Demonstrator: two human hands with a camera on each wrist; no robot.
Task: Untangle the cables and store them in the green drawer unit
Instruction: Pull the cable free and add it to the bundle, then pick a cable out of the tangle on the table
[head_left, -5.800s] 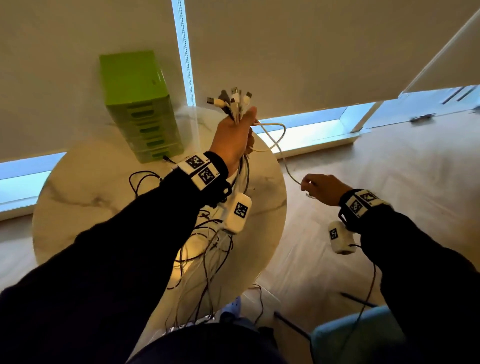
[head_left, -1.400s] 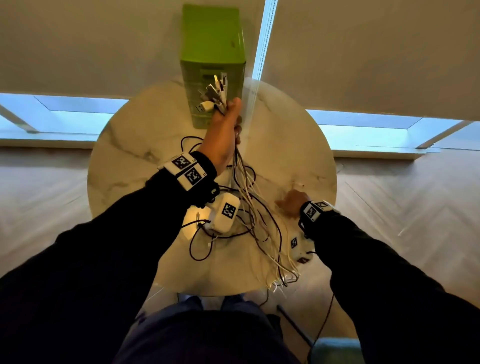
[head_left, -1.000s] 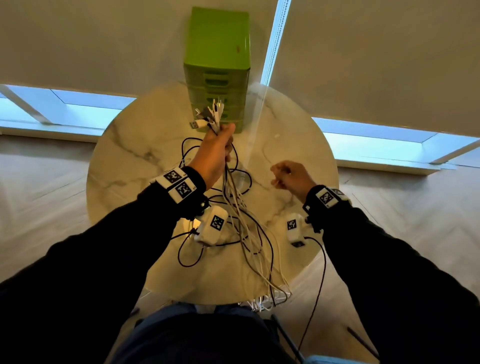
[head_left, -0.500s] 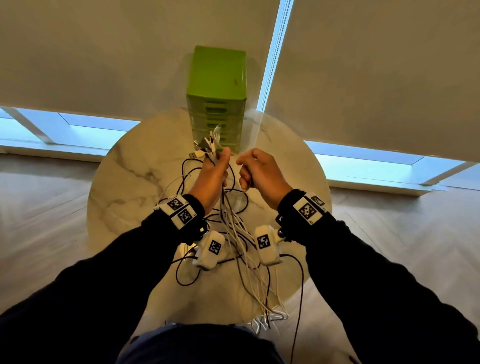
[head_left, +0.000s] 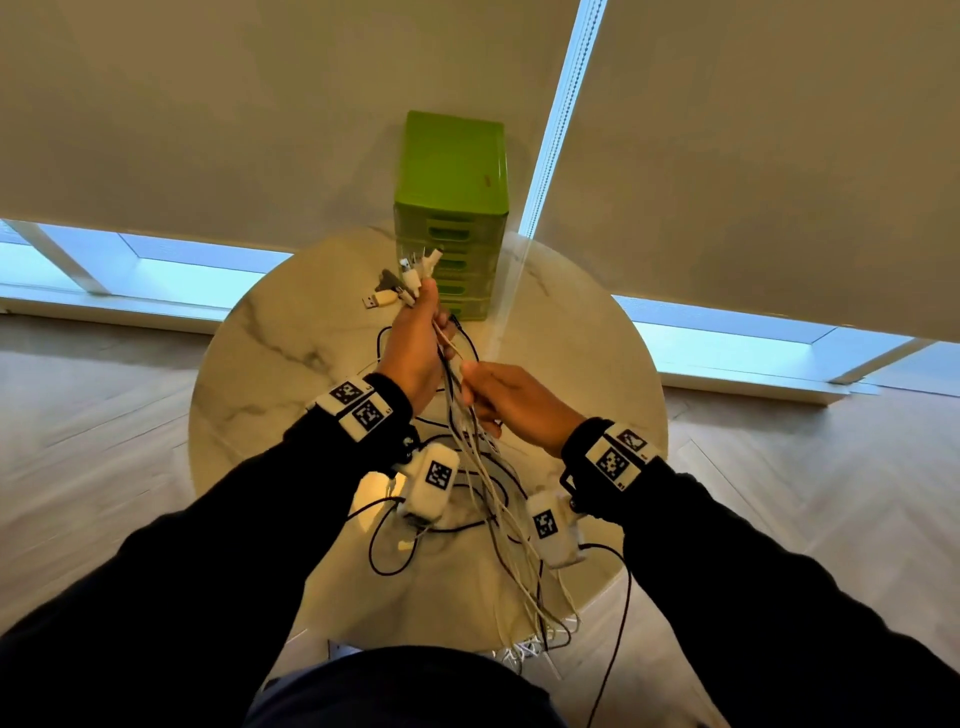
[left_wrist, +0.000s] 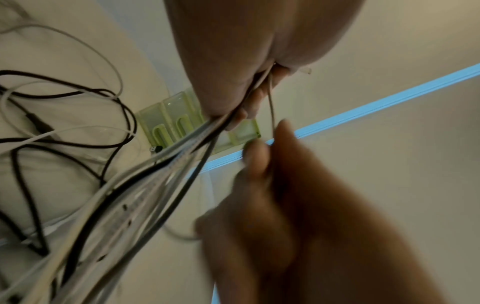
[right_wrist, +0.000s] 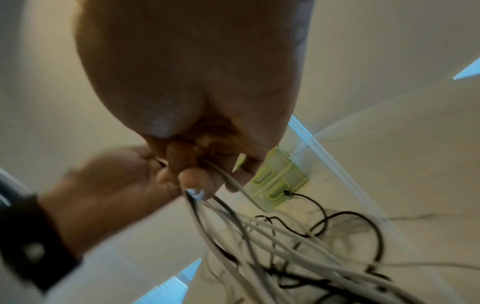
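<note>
No brand or readable writing shows anywhere; the only markings are black-and-white square code tags on the wristbands (head_left: 361, 408) and on the white wrist cameras (head_left: 430, 486).

A round, marble-patterned table (head_left: 270, 374) stands on pale wood flooring in front of beige roller blinds (head_left: 234, 104), with blue daylight along their lower edge and in the gap between them. The green drawer unit (head_left: 451, 208) stands at the table's far edge, its drawers closed.

The left hand (head_left: 413, 345) is raised above the table, its fingers curled tight round the cable bundle (head_left: 485, 493); white and dark plugs fan out above its fist. The cables hang down from it, and their ends trail over the table's near edge. The right hand (head_left: 511, 400), just right of the left and below it, pinches one thin white cable (left_wrist: 271, 102) from the bundle between thumb and fingertips.

Only the wrist views show that pinch closely, along with loose black cable loops (right_wrist: 350, 226) on the tabletop near the unit's base; both are blurred.
</note>
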